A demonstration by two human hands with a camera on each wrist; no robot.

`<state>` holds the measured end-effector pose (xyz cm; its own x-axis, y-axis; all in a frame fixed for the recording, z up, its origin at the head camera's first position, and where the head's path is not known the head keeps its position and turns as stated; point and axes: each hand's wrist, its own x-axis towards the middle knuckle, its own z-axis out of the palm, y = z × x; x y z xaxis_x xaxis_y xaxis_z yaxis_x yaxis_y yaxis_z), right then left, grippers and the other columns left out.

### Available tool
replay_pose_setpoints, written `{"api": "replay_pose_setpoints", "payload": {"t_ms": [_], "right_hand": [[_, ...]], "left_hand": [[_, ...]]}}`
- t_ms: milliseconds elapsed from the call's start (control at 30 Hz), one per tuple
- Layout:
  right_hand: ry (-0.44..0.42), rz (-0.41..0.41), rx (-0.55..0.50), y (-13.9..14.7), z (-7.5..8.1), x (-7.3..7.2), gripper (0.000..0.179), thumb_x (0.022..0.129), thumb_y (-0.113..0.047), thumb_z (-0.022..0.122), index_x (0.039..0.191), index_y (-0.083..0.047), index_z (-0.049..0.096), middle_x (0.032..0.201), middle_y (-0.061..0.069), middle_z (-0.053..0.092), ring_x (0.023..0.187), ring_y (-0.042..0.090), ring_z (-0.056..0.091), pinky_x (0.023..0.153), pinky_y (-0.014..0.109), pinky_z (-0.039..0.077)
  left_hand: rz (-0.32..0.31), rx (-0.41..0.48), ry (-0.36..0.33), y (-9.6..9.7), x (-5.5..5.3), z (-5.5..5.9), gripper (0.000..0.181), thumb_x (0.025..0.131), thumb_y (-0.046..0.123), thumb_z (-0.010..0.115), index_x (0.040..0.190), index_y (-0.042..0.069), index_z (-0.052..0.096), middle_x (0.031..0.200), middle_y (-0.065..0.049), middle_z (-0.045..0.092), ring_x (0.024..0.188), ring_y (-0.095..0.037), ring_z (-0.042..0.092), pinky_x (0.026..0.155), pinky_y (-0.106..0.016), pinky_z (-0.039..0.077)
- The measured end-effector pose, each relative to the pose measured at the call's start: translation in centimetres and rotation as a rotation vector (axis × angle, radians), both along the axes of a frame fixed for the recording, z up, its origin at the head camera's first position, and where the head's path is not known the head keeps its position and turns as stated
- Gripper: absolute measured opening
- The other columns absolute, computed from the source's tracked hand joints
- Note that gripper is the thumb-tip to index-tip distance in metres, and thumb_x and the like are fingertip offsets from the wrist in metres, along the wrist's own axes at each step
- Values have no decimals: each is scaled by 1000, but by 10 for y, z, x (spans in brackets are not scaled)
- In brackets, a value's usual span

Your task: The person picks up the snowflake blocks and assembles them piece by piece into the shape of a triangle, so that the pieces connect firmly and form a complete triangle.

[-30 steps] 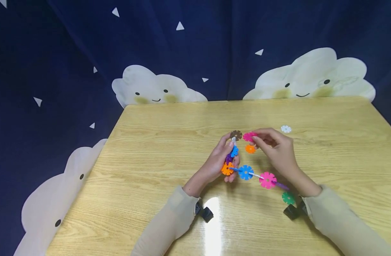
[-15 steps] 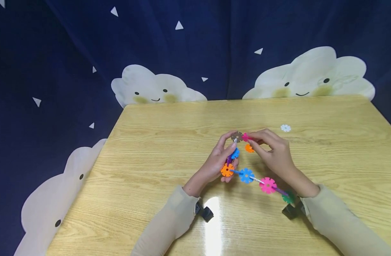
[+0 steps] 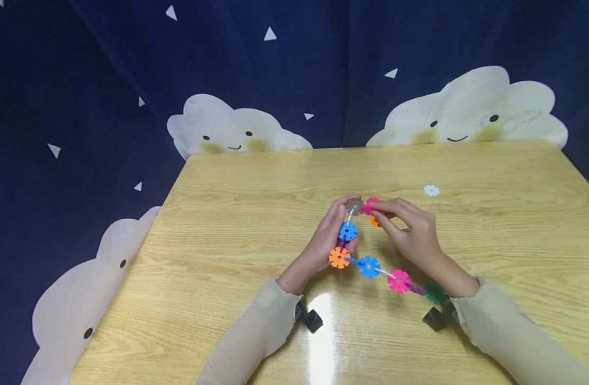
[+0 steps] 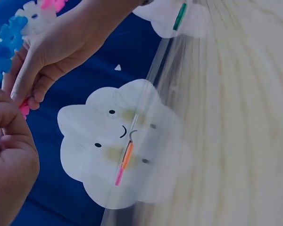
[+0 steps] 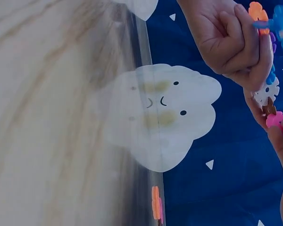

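One pink disc (image 3: 372, 203) pinched by the right hand (image 3: 414, 230) is best pressed slot-to-slot into the chain (image 3: 339, 258) gripped by the left hand (image 3: 324, 235).

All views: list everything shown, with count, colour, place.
notched-disc chain: 1, multicoloured, in left hand
held disc: 1, pink, in right hand
orange disc: 1, orange, on table
white disc: 1, white, on table
pink disc edge: 1, pink, by orange disc
table: 1, light wood, below
curtain: 1, blue, behind
clouds: 3, white, around table
triangles: several, white, on curtain
wrist cameras: 2, black, on wrists
sleeves: 2, beige, on arms
left hand, right hand: 2, bare, above table
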<state>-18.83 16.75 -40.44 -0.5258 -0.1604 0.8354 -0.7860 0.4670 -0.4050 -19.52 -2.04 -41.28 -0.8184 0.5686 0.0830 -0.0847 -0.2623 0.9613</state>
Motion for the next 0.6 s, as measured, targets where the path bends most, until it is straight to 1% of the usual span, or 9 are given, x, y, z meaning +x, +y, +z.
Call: {"api": "replay_pose_setpoints", "payload": {"t_ms": [67,200,300,367,433,467,500,600], "right_hand": [[13,2,4,-1,0,0,33,68,17,76,96,1,75,86,12,75,76,5,67,67,6,50],[26,14,4,-2,0,0,29,69,16,75,95,3,74,85,14,75,73,11,69,72,6,52],[32,17,-1,-3,0,2,27,70,15,74,95,4,74,84,15,74,71,14,68,71,5,52],[40,18,-3,-4,1,2,23,73,13,73,94,4,74,82,15,74,69,14,67,67,5,50],[40,25,-22,-5,1,3,14,80,7,73,93,4,74,80,15,73,67,14,65,63,4,47],[43,32,-32,-6,1,3,10,84,2,71,93,4,74,79,16,73,67,15,65,63,4,46],[51,38,-38,-6,0,4,10,88,-3,69,92,5,74,78,16,73,66,16,65,63,4,46],[67,50,-51,-7,-1,3,28,96,-19,62,90,5,73,77,17,72,66,19,65,65,4,47]], "left_hand": [[25,5,-10,2,0,0,44,108,34,25,148,16,31,56,8,50,46,-4,48,44,-17,42],[53,33,-49,5,1,0,42,108,32,28,147,16,32,55,8,49,44,-3,47,42,-16,40],[64,53,-81,6,3,1,40,108,31,30,145,16,33,53,9,47,42,-2,45,41,-15,39],[68,57,-95,6,3,2,39,108,30,30,145,17,33,53,9,46,42,-2,44,40,-15,38],[70,55,-108,6,4,3,38,108,29,31,144,17,34,52,9,45,41,-2,44,39,-15,37],[66,51,-115,6,4,4,38,108,28,31,144,17,34,52,9,45,41,-2,44,39,-15,36],[63,49,-123,6,5,4,37,108,27,31,144,17,35,52,9,45,40,-2,44,38,-14,36],[56,45,-136,7,6,6,36,108,27,32,143,17,35,51,9,45,40,-2,44,37,-14,35]]}}
